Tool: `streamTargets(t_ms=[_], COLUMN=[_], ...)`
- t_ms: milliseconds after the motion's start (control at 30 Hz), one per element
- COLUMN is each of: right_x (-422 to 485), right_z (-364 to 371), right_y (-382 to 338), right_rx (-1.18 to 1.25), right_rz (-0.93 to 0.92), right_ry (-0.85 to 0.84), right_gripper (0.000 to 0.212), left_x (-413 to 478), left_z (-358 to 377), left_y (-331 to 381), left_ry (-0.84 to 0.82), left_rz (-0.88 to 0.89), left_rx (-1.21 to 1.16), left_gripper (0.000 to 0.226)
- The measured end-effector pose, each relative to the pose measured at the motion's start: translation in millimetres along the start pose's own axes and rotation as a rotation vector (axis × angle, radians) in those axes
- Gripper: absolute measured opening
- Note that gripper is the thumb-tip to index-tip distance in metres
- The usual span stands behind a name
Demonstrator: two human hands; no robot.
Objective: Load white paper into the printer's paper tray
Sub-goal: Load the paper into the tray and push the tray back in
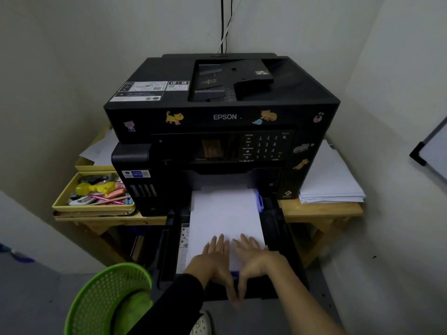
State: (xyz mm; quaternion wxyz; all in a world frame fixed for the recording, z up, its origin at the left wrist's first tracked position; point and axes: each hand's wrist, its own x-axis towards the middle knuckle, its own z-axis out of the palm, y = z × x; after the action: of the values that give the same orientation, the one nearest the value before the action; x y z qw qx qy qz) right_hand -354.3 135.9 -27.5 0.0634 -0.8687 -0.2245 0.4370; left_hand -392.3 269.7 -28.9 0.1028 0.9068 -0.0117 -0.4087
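Note:
A black Epson printer (222, 117) with cat stickers stands on a wooden table. Its black paper tray (278, 228) is pulled out toward me at the bottom front. A stack of white paper (225, 213) lies flat in the tray, its far end under the printer body. My left hand (215, 259) and my right hand (254, 257) both rest palm down on the near end of the paper, fingers spread, thumbs hanging over the tray's front edge. A blue side guide (259, 199) sits against the paper's right edge.
A yellow tray of pens and small items (94, 192) sits left of the printer. A loose pile of white sheets (331, 180) lies on the table (321, 209) at right. A green mesh basket (108, 298) stands on the floor at lower left.

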Motion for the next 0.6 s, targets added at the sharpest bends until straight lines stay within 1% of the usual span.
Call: streamTargets(t_ms=[100,167,200,267,333,600], right_x=[-7,-10,-12,-13,-13,-7], right_z=[18,28,31,34,35,31], right_y=[-5,-8,-9,-12,-14,-7], right_rx=[-0.090,-0.133,-0.142,-0.147,-0.147,-0.151], right_rz=[-0.007,-0.001,0.002,-0.004,-0.022,-0.051], right_ry=[-0.017,0.011,0.044,0.107,0.118,0.096], right_gripper=[0.144,0.143,0.138,0.125,0.119,0.109], left_x=[-3,-5,-5,-6,-6,-1], left_z=[20,30,33,36,35,29], left_y=[10,14,16,19,21,25], left_ry=[0.048,0.080,0.108,0.143,0.141,0.087], left_rz=[0.029,0.031,0.022,-0.003,-0.016,0.013], left_rx=[0.141,0.219,0.240,0.226,0.192,0.094], left_gripper=[0.147,0.144,0.139,0.126,0.116,0.107])
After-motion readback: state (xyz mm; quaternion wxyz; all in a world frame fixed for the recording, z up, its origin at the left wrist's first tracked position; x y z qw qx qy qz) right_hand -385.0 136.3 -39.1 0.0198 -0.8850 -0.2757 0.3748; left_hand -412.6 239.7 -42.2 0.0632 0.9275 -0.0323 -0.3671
